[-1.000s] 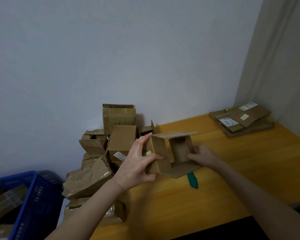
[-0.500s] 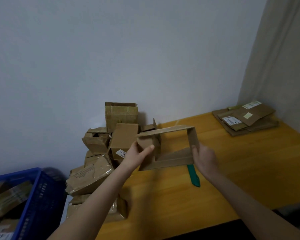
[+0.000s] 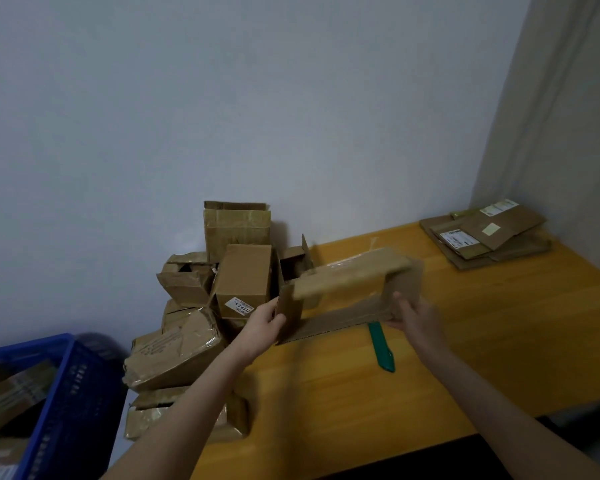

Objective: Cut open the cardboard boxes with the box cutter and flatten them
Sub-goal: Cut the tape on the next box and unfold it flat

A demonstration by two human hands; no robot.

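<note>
I hold an opened cardboard box (image 3: 350, 275) above the wooden table (image 3: 499, 341), spread into a wide open frame that I can see through. My left hand (image 3: 265, 322) grips its left wall, thumb in front. My right hand (image 3: 414, 313) grips its lower right corner. The green box cutter (image 3: 381, 346) lies on the table just below the box, its upper end hidden behind the cardboard.
A heap of taped cardboard boxes (image 3: 236, 282) stands at the table's left end against the wall. A stack of flattened boxes (image 3: 485, 233) lies at the far right corner. A blue crate (image 3: 63, 393) with cardboard inside sits at lower left.
The box has been pulled from a small cube shape into a wide, shallow frame. My hands have moved apart, the right hand shifting to the right.
</note>
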